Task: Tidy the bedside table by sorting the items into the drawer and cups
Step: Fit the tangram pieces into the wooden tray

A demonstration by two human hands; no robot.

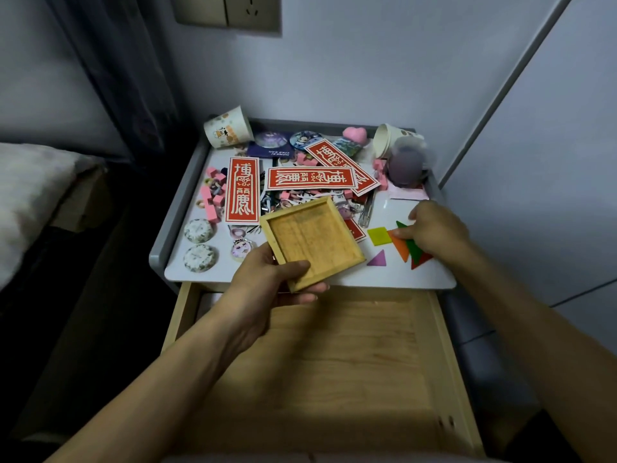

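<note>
My left hand [267,279] grips a shallow square wooden tray [310,238] by its near corner, holding it tilted above the table's front edge. My right hand [434,230] rests on flat coloured tangram pieces at the front right of the bedside table [384,275], fingers curled onto the orange triangle [400,247] and the green one [414,248]. A yellow square [379,236] and a purple triangle [378,259] lie loose beside them. The wooden drawer [334,355] below stands pulled open. Two paper cups lie on their sides at the back, one left [228,128] and one right [387,140].
Red printed cards [243,190], pink blocks [212,198], round badges [305,139], a pink heart [355,133], keychains and two round patterned discs [199,243] clutter the tabletop. A purple object [405,167] stands back right. A bed lies to the left, a wall panel to the right.
</note>
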